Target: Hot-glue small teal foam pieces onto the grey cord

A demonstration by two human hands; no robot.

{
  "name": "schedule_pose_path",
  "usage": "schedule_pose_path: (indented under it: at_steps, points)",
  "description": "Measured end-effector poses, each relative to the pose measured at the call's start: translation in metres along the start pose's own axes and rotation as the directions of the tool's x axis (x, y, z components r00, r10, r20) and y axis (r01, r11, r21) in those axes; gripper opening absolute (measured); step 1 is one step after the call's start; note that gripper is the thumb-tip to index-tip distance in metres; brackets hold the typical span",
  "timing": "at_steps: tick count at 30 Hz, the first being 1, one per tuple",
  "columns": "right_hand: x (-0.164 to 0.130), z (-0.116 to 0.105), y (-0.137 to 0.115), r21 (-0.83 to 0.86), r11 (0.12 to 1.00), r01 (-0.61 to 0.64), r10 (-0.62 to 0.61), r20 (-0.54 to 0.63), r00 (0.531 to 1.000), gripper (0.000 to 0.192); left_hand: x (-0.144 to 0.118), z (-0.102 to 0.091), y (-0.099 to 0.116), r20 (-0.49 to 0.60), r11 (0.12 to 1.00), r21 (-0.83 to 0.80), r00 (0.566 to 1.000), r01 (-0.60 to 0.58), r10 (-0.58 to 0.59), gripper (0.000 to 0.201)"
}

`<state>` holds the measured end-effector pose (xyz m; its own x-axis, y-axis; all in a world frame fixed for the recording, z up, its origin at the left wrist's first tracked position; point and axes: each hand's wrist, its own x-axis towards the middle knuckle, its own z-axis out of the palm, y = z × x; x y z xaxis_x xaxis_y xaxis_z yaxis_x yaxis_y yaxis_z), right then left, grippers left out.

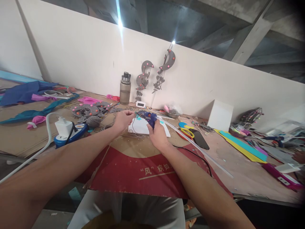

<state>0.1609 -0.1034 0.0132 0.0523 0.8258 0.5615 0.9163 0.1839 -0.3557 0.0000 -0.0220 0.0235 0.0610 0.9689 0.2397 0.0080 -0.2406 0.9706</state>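
My right hand (156, 133) grips a blue hot glue gun (148, 117), its nozzle pointing left and a long clear glue stick (197, 148) trailing back to the right. My left hand (123, 120) pinches a small piece right at the nozzle; the piece is too small to identify. Both hands hover over a white sheet (141, 127) lying on the cardboard-covered workbench (23, 133). A black cord (195, 156) runs from the gun toward the bench's front edge.
A blue-white power strip with plug (69, 131) sits left, grey felt pieces (89, 111) beyond it. A water bottle (125, 88) stands by the wall under hanging grey moon ornaments (154, 71). Yellow scissors (187, 129), a phone (201, 139), coloured strips (243, 146) lie right.
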Motion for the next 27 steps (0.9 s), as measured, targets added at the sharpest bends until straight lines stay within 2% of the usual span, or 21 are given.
schedule_pose_path:
  at_steps: [8, 16, 27]
  points:
    - [0.0001, -0.0006, -0.0013, -0.01, 1.0, -0.002, 0.003, 0.005, 1.0, 0.031, 0.0014, -0.0007, -0.0006, 0.016, 0.999, 0.041, 0.999, -0.034, 0.033, 0.009]
    - [0.0008, -0.0006, -0.0002, 0.024, 1.0, 0.005, -0.005, -0.005, 1.0, 0.03, 0.0051, 0.0, -0.0037, -0.034, 0.999, 0.01, 0.999, -0.04, 0.041, 0.016]
    - [0.0007, -0.0028, -0.0012, 0.041, 0.999, -0.002, 0.002, 0.0, 1.0, 0.034, 0.0004, 0.0015, 0.0029, -0.044, 1.0, -0.001, 0.999, -0.028, 0.028, 0.011]
